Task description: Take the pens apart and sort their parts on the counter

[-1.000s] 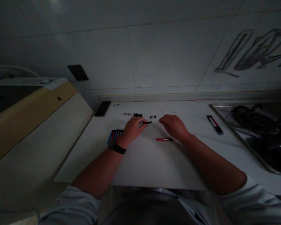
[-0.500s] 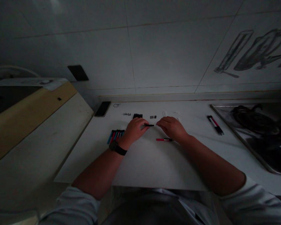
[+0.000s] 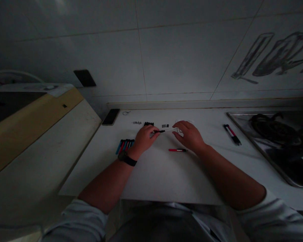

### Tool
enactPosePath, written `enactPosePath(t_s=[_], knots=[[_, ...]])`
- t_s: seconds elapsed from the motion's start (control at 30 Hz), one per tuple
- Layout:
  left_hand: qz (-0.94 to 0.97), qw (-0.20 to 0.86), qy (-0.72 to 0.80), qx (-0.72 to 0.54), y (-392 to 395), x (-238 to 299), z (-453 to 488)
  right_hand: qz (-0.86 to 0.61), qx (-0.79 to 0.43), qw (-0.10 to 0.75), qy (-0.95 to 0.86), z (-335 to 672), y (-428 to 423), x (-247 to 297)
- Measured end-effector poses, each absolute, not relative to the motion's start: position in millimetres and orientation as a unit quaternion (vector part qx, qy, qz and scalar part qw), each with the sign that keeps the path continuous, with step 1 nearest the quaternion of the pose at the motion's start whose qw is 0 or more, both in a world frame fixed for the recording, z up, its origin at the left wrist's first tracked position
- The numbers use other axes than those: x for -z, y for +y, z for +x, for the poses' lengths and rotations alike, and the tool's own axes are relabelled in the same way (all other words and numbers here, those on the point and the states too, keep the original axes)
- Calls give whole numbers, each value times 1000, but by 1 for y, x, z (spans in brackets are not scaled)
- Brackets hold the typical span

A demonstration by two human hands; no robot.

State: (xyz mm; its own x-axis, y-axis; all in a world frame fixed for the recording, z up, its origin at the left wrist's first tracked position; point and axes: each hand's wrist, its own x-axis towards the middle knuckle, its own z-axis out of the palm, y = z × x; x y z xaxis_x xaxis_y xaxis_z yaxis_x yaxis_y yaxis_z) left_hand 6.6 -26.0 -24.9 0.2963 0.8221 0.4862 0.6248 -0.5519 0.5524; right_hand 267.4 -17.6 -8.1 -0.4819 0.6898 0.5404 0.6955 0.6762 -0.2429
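Observation:
My left hand [image 3: 143, 138], with a black watch on its wrist, pinches a thin black pen part [image 3: 159, 131] that points right. My right hand [image 3: 189, 136] is curled, and its fingertips hold a pale thin tube [image 3: 171, 130] that meets the black part's tip. A red pen [image 3: 178, 150] lies on the white counter [image 3: 156, 174] just below my right hand. A row of blue, red and black pens [image 3: 124, 145] lies to the left of my left hand.
Small dark parts [image 3: 148, 123] and more bits [image 3: 165, 125] lie in a row behind my hands. A phone [image 3: 110, 116] rests at the counter's back left. A black and red marker [image 3: 231, 133] lies to the right, next to a steel sink [image 3: 280, 144].
My right hand drew back to the right and now holds a pale tube against the black part's tip. My left hand lifted the part slightly.

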Motion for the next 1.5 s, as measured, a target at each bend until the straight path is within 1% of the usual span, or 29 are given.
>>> enactPosePath(t_s=[0.2,0.37,0.43,0.53,0.57,0.63,0.73,0.83,0.9,0.97,1.07,1.23,1.33,1.4,1.5], knots=[[808,137,441,-367,-28,23,8,-391,-11,292,-872,265,-15,11],[818,119,433,-360,-29,23,8,-393,-14,279,-876,261,-18,12],[814,110,437,-367,-28,24,7,-400,-19,287,-870,263,-19,9],[797,86,454,-389,-25,27,6,-441,-32,329,-835,268,-19,0],[792,77,459,-396,-24,28,6,-457,-43,331,-824,270,-19,-4],[785,61,464,-406,-22,30,5,-475,-87,295,-824,274,-20,-12],[786,52,464,-405,-20,32,3,-446,-168,171,-863,275,-25,-16],[787,58,464,-402,-20,33,3,-396,-198,68,-894,271,-31,-10],[786,61,465,-402,-21,33,3,-380,-196,34,-903,268,-33,-5],[787,58,465,-402,-21,33,3,-372,-192,28,-908,266,-32,-1],[787,59,464,-403,-20,33,3,-359,-218,81,-904,265,-29,1],[779,54,466,-415,-20,32,3,-377,-322,275,-824,266,-21,-2],[777,53,465,-421,-21,30,3,-410,-290,370,-781,266,-18,-1],[780,56,460,-422,-22,29,4,-431,-242,393,-775,267,-17,0],[785,55,452,-420,-23,28,4,-451,-181,384,-785,268,-15,2]])
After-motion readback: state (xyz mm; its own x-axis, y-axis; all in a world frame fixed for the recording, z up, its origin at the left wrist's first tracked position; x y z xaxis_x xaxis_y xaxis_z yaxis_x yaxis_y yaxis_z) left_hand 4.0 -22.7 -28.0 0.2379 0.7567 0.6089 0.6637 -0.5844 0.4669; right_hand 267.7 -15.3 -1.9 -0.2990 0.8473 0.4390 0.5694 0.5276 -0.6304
